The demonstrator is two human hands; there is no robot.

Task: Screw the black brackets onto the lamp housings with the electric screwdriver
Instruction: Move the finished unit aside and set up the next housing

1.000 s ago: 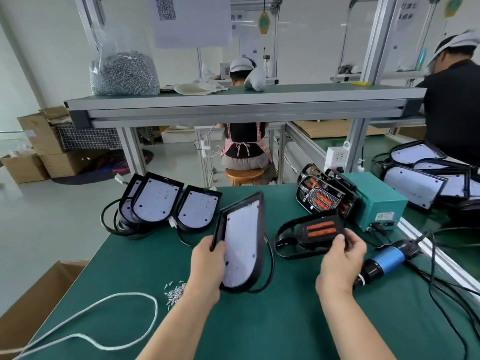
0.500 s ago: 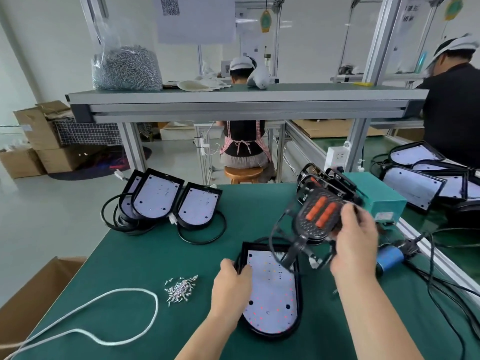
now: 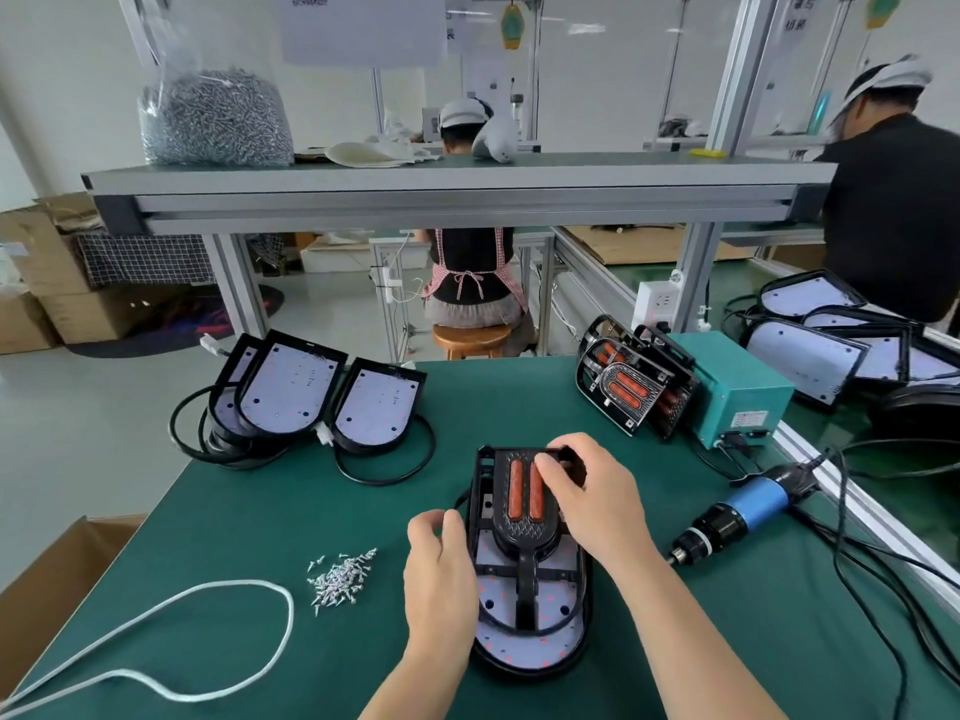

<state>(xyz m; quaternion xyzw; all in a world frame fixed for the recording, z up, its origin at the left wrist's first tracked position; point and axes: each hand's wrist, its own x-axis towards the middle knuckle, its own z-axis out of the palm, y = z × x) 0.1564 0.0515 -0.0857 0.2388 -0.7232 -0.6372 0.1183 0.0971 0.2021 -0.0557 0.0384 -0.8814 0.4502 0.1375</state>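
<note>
Lamp housings (image 3: 291, 397) in a stack sit at the middle left of the frame on our green table (image 3: 260, 511). Low and left of the middle is a little pile of screws (image 3: 340, 576). Next is our left hand (image 3: 441, 574), its fingers curled on the left edge of the lamp housing (image 3: 524, 649) we work on, which lies flat at the bottom middle. The black bracket (image 3: 524, 511) rests on top of it, and our right hand (image 3: 592, 501) curls its fingers over the bracket's far end. Both parts look like hard, stiff plastic, light enough, we think, to lift with one hand. The white board inside looks easy to hurt, so we would hold the black rims. The electric screwdriver (image 3: 737, 517) lies untouched at the right. A label on the teal box (image 3: 748, 392) is too small to read. The sign (image 3: 795, 18) at the upper right is blurred.
</note>
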